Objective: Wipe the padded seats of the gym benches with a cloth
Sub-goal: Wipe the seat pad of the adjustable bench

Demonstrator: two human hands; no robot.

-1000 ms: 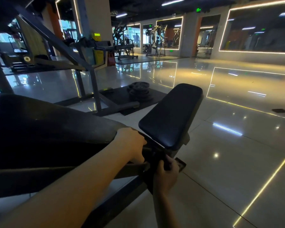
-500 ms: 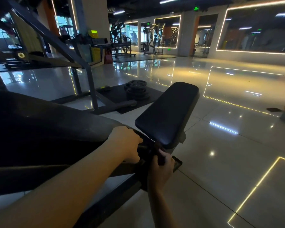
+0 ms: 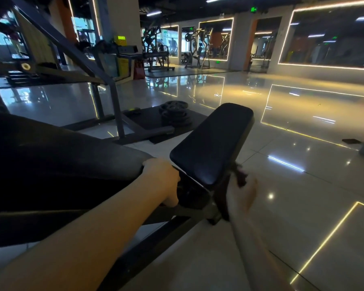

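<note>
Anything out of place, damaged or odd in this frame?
Nothing spilled or damaged. Weight plates lie stacked loose on the mat beside the bench, and a small dark flat object lies on the bare floor at far right; too small to identify.

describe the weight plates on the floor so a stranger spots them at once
Find the grey steel rack on the left; a black floor mat lies at its foot. The weight plates lie stacked on that mat, just beyond the short black seat pad. They are the only round discs on the floor.
</note>
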